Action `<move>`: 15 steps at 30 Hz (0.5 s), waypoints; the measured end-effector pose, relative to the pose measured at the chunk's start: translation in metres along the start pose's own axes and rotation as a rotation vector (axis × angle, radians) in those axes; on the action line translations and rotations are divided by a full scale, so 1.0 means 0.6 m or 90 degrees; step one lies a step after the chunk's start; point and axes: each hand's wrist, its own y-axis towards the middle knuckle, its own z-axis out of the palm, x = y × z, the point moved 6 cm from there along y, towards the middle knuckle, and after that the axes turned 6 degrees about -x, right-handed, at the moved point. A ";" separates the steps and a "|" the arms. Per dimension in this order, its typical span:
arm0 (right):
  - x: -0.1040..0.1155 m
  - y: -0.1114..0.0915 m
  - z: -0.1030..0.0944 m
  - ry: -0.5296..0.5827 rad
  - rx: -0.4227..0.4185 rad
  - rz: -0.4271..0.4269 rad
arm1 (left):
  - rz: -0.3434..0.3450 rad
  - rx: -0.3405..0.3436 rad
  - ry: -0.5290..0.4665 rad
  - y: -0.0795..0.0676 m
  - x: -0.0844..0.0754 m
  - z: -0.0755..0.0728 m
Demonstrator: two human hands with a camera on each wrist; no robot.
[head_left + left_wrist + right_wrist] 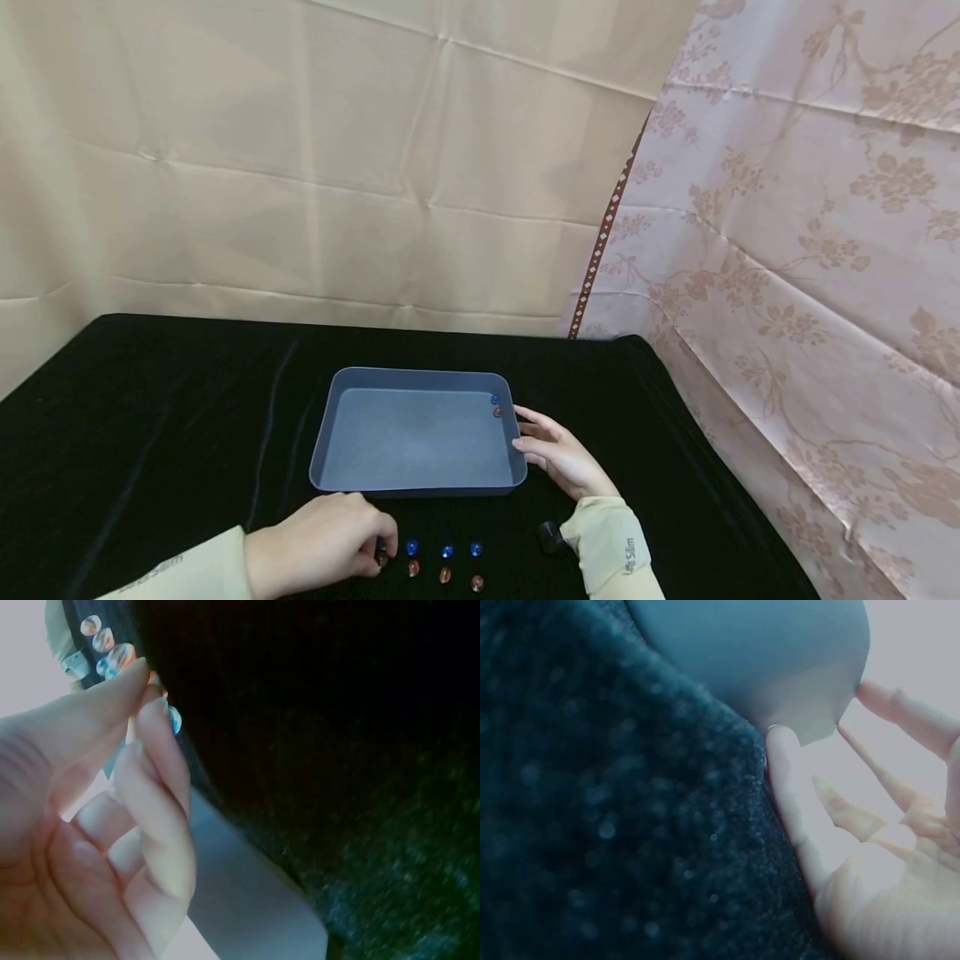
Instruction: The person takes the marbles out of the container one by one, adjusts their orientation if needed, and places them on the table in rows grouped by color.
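Observation:
My left hand is at the left end of two short rows of glass marbles. Its thumb and fingers pinch an orange-brown marble, partly hidden by the fingertips. A blue marble lies just beyond those fingers. To the right sit more blue marbles and, nearer me, orange-brown marbles. My right hand rests its extended fingertips against the right wall of a grey-blue tray. Inside the tray, by that wall, lie one blue marble and one orange-brown marble.
Black velvety cloth covers the table. Behind it hangs a cream curtain, and a pink floral curtain hangs along the right side. A small black device is at the right wrist.

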 end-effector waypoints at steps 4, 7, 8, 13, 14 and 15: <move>0.000 0.000 0.000 0.004 0.001 0.001 | 0.003 -0.007 -0.009 0.003 0.013 -0.001; 0.000 0.000 0.000 0.004 0.000 0.002 | -0.009 -0.013 0.008 0.003 -0.019 -0.026; 0.000 0.000 0.000 0.003 0.000 0.002 | -0.014 -0.017 0.017 0.003 -0.033 -0.036; -0.001 -0.001 0.000 -0.003 -0.001 0.003 | -0.029 -0.041 0.049 0.008 -0.078 -0.075; 0.000 -0.001 0.000 -0.005 -0.001 0.002 | -0.030 -0.047 0.053 0.009 -0.081 -0.081; 0.000 -0.001 0.000 -0.006 -0.002 0.002 | -0.029 -0.054 0.057 0.011 -0.084 -0.086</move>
